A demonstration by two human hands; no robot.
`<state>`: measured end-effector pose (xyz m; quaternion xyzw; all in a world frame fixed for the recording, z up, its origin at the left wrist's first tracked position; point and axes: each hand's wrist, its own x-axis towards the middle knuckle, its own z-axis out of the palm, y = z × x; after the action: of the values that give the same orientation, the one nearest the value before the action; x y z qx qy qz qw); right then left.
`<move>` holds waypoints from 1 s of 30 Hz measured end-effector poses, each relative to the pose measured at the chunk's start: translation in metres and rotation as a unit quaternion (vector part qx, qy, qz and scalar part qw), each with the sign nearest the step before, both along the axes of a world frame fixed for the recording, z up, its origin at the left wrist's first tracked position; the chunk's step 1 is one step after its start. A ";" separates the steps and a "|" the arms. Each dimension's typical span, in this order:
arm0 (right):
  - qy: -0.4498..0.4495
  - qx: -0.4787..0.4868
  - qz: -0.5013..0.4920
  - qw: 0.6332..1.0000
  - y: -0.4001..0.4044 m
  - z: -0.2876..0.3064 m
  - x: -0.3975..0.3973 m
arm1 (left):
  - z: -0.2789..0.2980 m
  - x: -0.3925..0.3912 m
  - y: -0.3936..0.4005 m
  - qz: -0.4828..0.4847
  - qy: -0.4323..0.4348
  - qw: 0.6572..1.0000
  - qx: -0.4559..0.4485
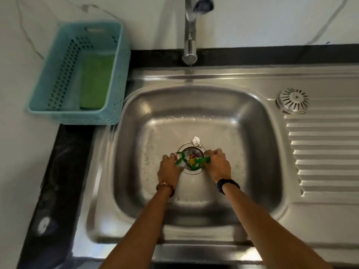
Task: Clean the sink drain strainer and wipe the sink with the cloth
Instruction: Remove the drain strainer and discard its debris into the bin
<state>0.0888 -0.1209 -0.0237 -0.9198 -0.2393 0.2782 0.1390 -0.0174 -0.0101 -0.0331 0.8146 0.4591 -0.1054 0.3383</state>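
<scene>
Far left of the grips a basket (58,105) sits on the dark surface (58,162), the left hand (169,169) and right hand (218,166) both pinch green scraps (198,162) over the drain (191,152) in the sink (252,133), below white wall.

Both hands down at the drain (191,158), left hand (169,169) and right hand (217,165) pinching green wrapper scraps (198,162), centre frame.

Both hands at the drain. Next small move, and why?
Probably lift the green wrapper scraps clear of the strainer. Both the left hand and right hand already pinch them over the drain, and a foil bit lies at its rim.
</scene>
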 end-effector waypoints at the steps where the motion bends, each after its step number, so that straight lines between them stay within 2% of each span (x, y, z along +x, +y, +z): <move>1: -0.021 -0.019 0.017 0.999 0.001 -0.004 -0.002 | -0.002 -0.001 0.001 -0.018 0.001 1.000 0.007; 5: -0.052 -0.051 0.046 0.996 0.002 -0.011 -0.011 | -0.003 -0.002 0.008 -0.059 0.006 0.998 -0.001; 7: -0.048 -0.068 0.050 0.995 0.002 -0.010 -0.014 | 0.000 -0.002 0.009 -0.045 0.005 0.999 -0.020; 9: -0.030 -0.058 0.009 0.998 0.001 -0.008 -0.017 | 0.007 -0.005 0.009 -0.019 -0.002 0.999 -0.039; 13: 0.048 0.066 -0.154 0.985 0.001 0.010 -0.021 | 0.031 -0.013 0.007 0.057 -0.058 0.994 -0.073; 16: 0.126 0.187 -0.240 0.944 -0.001 0.036 -0.032 | 0.061 -0.023 -0.001 0.100 -0.121 0.984 -0.083; 18: 0.159 0.266 -0.260 0.914 -0.008 0.060 -0.049 | 0.088 -0.040 -0.011 0.123 -0.178 0.973 -0.078; 21: 0.194 0.366 -0.217 0.884 -0.026 0.100 -0.090 | 0.127 -0.086 -0.039 0.176 -0.232 0.956 -0.046; 23: 0.229 0.396 -0.158 0.875 -0.047 0.124 -0.129 | 0.149 -0.132 -0.070 0.223 -0.273 0.935 -0.036; 27: 0.299 0.404 -0.019 0.865 -0.094 0.146 -0.213 | 0.165 -0.236 -0.148 0.346 -0.354 0.868 -0.030; 30: 0.334 0.366 0.080 0.865 -0.129 0.142 -0.281 | 0.151 -0.314 -0.209 0.439 -0.355 0.825 -0.019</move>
<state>-0.1926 -0.2500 0.1183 -0.6323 -0.3358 0.4717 0.5147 -0.3315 -0.2190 0.1182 0.5012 0.6146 0.3420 0.5041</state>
